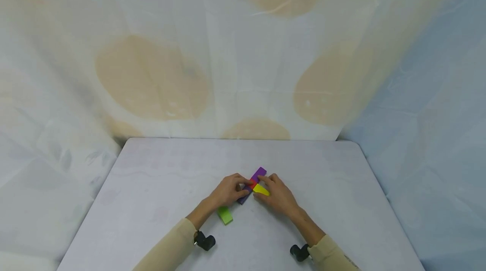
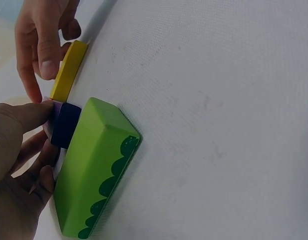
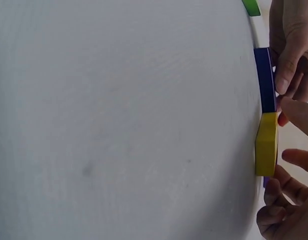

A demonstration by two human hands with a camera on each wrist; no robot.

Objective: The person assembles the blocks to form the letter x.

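Looks like a staged recording booth, not a home: bare white table (image 1: 152, 186) boxed in by draped patterned cloth (image 1: 152, 77), only toy blocks (image 1: 225, 215) on it.

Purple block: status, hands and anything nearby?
Left hand grips purple block. Right hand pinches yellow block against it. Red piece between, unclear. Green block lies apart, untouched.

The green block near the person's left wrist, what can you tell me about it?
The green block is a bright lime-green rectangular bar with smooth flat faces, looking like painted wood or plastic. The left wrist view shows a dark green scalloped pattern along one long edge. It lies flat on the pale table, just below the left hand, and no hand grips it. In the left wrist view its far end sits close against the purple block; whether they touch is unclear.
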